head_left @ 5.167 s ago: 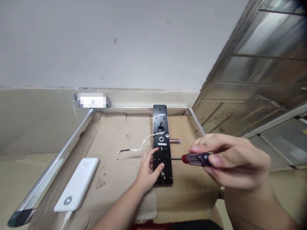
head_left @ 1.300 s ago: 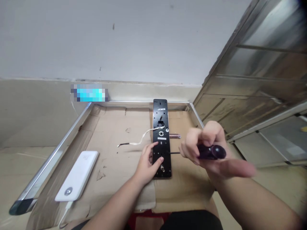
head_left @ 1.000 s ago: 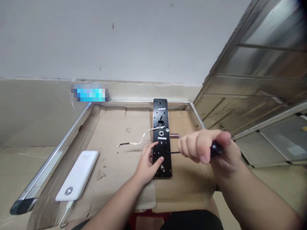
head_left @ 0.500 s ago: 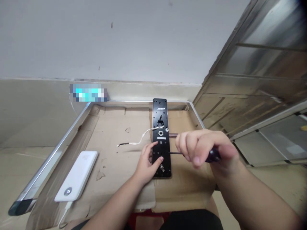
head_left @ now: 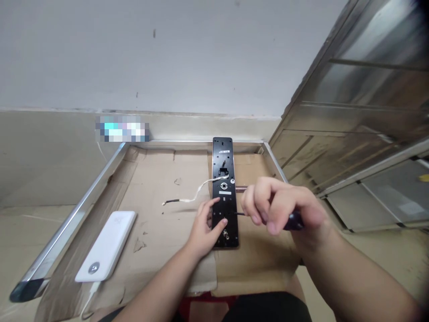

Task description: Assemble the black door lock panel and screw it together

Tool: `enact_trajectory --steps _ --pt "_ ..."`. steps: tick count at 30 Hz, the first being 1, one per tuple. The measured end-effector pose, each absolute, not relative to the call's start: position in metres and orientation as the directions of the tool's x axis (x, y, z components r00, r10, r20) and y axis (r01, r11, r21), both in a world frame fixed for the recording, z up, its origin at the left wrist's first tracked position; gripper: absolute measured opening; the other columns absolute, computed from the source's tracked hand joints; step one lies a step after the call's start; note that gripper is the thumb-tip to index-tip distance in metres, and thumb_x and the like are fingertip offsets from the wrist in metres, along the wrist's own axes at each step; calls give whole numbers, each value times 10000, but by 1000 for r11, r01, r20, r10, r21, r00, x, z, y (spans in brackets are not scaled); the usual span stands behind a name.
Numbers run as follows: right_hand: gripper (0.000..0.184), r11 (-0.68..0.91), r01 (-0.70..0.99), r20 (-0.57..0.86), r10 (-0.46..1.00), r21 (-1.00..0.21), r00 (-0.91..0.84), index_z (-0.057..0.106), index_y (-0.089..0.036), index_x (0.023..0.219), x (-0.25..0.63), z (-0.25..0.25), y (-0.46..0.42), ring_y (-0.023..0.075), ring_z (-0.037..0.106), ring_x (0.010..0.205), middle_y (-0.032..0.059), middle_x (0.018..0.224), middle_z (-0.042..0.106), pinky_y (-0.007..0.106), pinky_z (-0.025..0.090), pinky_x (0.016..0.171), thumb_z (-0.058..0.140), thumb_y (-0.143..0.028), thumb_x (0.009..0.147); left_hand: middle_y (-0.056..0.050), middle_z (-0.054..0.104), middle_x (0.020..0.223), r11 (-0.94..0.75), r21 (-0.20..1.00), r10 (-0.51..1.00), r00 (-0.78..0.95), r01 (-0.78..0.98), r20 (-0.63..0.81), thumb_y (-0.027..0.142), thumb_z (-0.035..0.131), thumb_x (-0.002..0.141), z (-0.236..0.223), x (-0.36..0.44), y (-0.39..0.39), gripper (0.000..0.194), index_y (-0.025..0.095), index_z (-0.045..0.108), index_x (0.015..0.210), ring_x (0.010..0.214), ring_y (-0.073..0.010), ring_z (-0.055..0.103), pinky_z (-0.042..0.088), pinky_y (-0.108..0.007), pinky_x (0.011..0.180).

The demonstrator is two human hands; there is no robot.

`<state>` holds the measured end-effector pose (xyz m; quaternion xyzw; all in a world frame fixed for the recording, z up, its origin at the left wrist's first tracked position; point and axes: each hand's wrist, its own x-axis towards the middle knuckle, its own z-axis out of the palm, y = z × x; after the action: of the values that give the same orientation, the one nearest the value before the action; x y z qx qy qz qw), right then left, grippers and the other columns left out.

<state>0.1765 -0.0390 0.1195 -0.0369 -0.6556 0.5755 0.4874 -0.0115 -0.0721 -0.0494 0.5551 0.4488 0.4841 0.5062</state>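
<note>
R hand, screwdriver nearer lock plate; labels illegible.

2 hands | 1 screwdriver | 1 black lock plate | 1 wire | 1 power bank

"What's on the counter?"
"A cardboard sheet, with a black plate lying on it and a thin wire trailing off."
"Anything else?"
"A white power bank, front left."

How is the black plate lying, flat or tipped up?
Flat: the plate lies on the cardboard under the left hand.
</note>
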Motion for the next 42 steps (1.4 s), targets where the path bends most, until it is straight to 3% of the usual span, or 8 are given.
enact_trajectory --steps 4,7,14,19,24,29,33,42 --pt "409 166 -568 538 605 -806 -587 724 -169 923 178 123 -43 125 486 519 -11 533 514 297 423 585 443 -447 1028 -100 466 1397 -88 996 988 129 7 86 309 696 897 -49 -12 -72 549 295 499 1409 1192 -236 625 551 -396 1013" --pt "366 111 -626 522 671 -772 -526 607 -214 860 174 121 -46 99 358 439 -62 486 418 268 341 532 465 -523 998 -100 477 1385 -94 995 989 114 32 90 314 690 900 -49 -12 -72 538 292 507 1405 1215 -240 611 550 -394 1014" --pt "182 321 -574 610 668 -753 -426 552 -253 991 176 116 -43 116 474 585 2 829 548 284 400 560 573 -415 912 -107 471 1394 -69 998 989 129 -2 69 314 687 903 -49 -11 -73 545 294 496 1414 1172 -237 636 569 -402 986" --pt "198 354 -539 622 623 -765 -474 615 -211 1067 176 119 -43 175 600 712 32 752 634 356 503 678 547 -373 974 -107 476 1385 -79 997 988 133 -4 79 300 695 899 -50 -12 -72 554 290 491 1414 1170 -239 637 560 -411 1003" --pt "310 553 -491 737 556 -673 -385 557 -295 1243 174 119 -39 209 734 785 62 970 751 403 615 673 644 -226 954 -108 490 1380 -104 995 985 135 2 103 291 692 903 -50 -12 -71 554 289 489 1419 1222 -251 613 536 -426 1045" --pt "453 790 -344 860 439 -508 -260 650 -282 1249 178 112 -33 203 731 746 90 1003 742 388 632 635 786 -195 826 -106 492 1388 -101 995 987 126 12 98 303 692 899 -49 -12 -72 547 296 501 1412 1206 -251 623 547 -427 1030" --pt "345 815 -319 867 398 -484 -299 682 -230 1244 185 118 -31 249 735 824 129 992 746 484 626 723 637 -230 901 -108 479 1401 -90 996 988 124 12 88 314 690 899 -48 -12 -73 544 290 504 1409 1205 -249 626 552 -422 1023" --pt "420 890 -119 869 390 -441 -305 766 -265 1080 192 122 -32 152 615 714 42 884 606 329 590 594 868 -138 693 -117 474 1400 -77 997 989 131 13 74 321 691 898 -47 -12 -73 552 282 498 1413 1174 -247 634 562 -424 1004"
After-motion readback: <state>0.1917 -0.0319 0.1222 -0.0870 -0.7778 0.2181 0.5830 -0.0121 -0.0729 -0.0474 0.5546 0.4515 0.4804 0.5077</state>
